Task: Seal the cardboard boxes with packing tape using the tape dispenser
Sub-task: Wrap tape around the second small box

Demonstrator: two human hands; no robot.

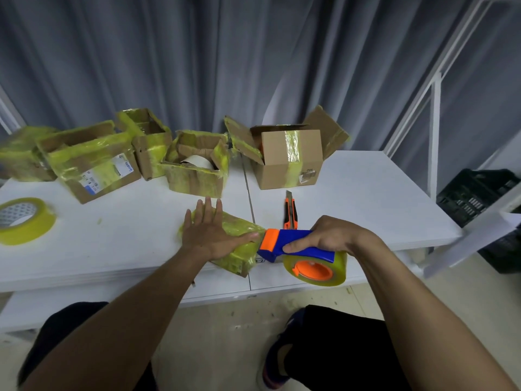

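Observation:
A small cardboard box (239, 249) wrapped in yellow tape lies at the front edge of the white table (112, 244). My left hand (210, 230) presses flat on top of it, fingers spread. My right hand (329, 238) grips the blue and orange tape dispenser (293, 245) by its handle; its orange front end touches the box's right end. The dispenser's yellow tape roll (317, 268) hangs past the table edge.
Several opened boxes with yellow tape stand along the back, among them a plain one (291, 162) with raised flaps. An orange utility knife (291, 211) lies behind the dispenser. A spare tape roll (24, 220) sits at left. A black crate (476, 193) and a white frame (435, 131) stand at right.

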